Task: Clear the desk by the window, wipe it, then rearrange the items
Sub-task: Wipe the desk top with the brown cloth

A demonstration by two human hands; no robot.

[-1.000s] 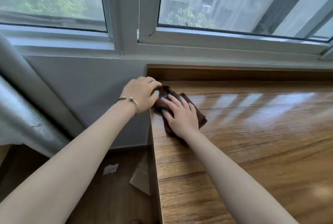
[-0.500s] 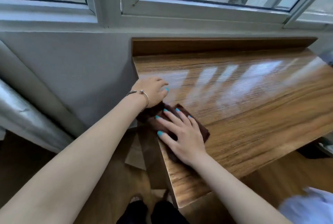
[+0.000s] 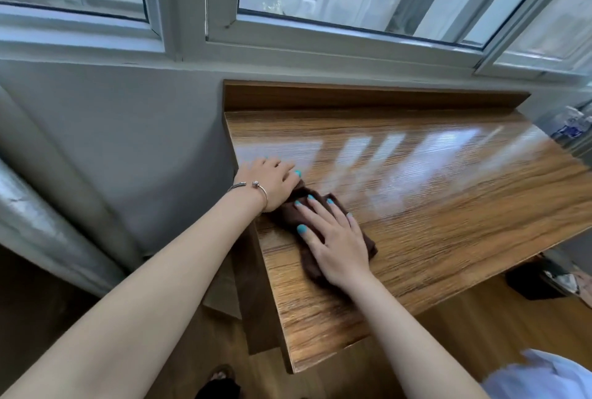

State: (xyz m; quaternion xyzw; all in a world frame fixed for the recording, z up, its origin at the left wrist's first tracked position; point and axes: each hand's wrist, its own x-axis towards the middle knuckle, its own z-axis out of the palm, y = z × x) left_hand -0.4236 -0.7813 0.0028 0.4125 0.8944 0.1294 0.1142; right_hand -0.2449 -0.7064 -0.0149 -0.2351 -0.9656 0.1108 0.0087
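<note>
The tabletop (image 3: 448,206) carries no items, so clearing looks done. Wiping is under way: the right hand (image 3: 336,238) presses the brown cloth (image 3: 368,244) with flat, spread fingers at centre frame, and the left hand (image 3: 272,182) rests beside it, fingers loosely curled, holding nothing. Rearranging remains.

- Desk (image 3: 432,206): warm brown wood-grain with fine streaks running lengthwise; pale glossy reflections in bands.
- Cloth (image 3: 296,216): dark brown, plain.
- Fingernails on both hands: turquoise.
- Bracelet (image 3: 256,188): silver-toned.
- Wall (image 3: 128,129) below the window: flat grey.
- Window frame (image 3: 320,42): white to pale grey.
- Floor (image 3: 512,318): brown wood.
- Bin (image 3: 538,283) on the floor at right: black.
</note>
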